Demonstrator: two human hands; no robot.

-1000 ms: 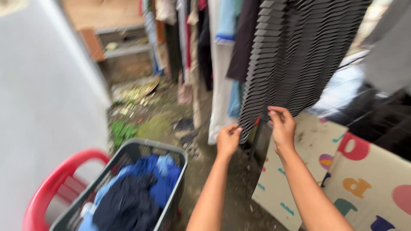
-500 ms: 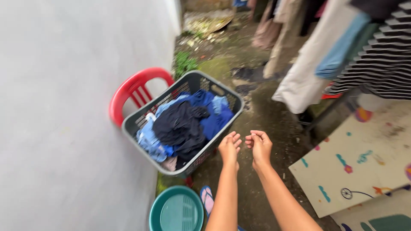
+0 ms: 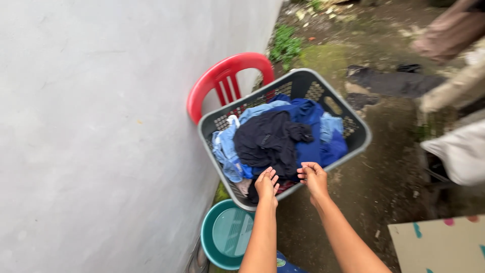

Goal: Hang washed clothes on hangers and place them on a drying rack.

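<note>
Right now I see the dark garment (image 3: 270, 141) lying on top of the blue clothes (image 3: 313, 126) in the grey laundry basket (image 3: 353, 124), which sits tilted on a red plastic chair (image 3: 222, 81) against the pale wall (image 3: 101, 126). My left hand (image 3: 266, 184) hovers at the basket's near rim with fingers loosely spread, holding nothing; my right hand (image 3: 314, 178) has its fingertips drawn together at the garment's edge, though I cannot tell whether it pinches cloth. A teal basin (image 3: 222, 235) sits on the ground below the basket.
</note>
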